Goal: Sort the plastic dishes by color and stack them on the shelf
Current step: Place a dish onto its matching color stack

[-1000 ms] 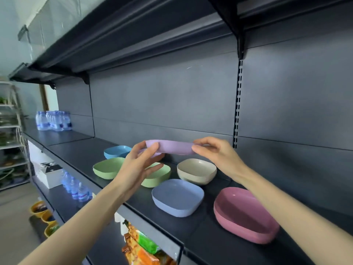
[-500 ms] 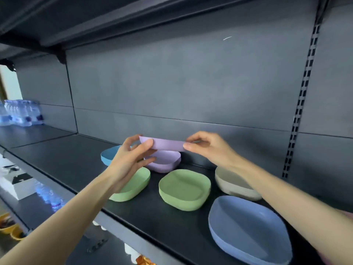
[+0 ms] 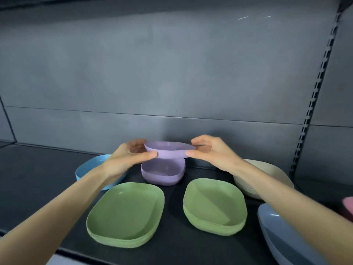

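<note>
Left hand [image 3: 126, 157] and right hand [image 3: 212, 152] pinch opposite rims of the upper purple dish [image 3: 168, 151], just above the lower purple dish [image 3: 162, 174] on the shelf [image 3: 38, 178]; blue dish [image 3: 86, 169] partly hidden by the left wrist, pink dish [image 3: 347, 205] cropped.

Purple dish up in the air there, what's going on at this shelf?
A person is sorting plastic dishes on a dark shelf. The left hand and right hand hold one purple dish by opposite edges, just above a second purple dish resting on the shelf, apparently to stack it. In front sit one green dish and another green dish; a light blue dish is at left, a beige dish at right.
</note>
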